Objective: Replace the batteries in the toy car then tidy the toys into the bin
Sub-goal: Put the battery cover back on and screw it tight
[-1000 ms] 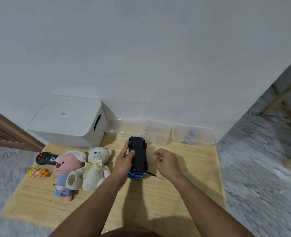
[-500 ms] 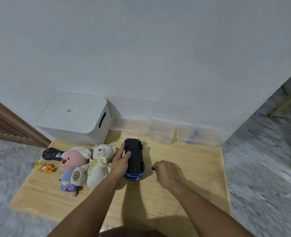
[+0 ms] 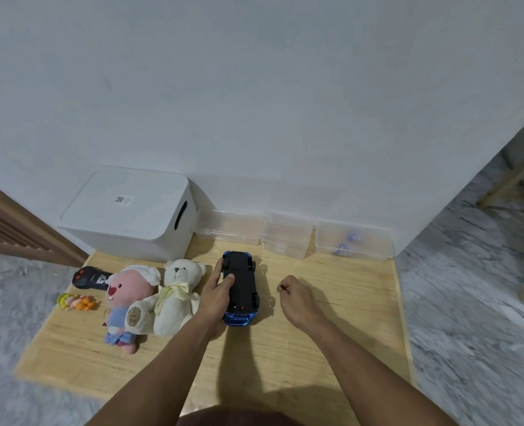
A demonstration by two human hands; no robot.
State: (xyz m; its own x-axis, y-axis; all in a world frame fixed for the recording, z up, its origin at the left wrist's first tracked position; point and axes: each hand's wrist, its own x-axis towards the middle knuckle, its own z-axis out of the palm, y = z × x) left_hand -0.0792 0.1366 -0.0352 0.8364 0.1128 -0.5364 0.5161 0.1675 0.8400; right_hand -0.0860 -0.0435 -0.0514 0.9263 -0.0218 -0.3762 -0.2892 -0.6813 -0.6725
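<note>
head view: toy car (image 3: 239, 285) lies upside down on the desk (image 3: 331, 327), right of the white bear (image 3: 176, 295). my left hand (image 3: 216, 298) grips it; my right hand (image 3: 300, 301) pinches a small screwdriver (image 3: 283, 286). step, i judge: unscrewing the battery cover; next, seat the tip.
</note>
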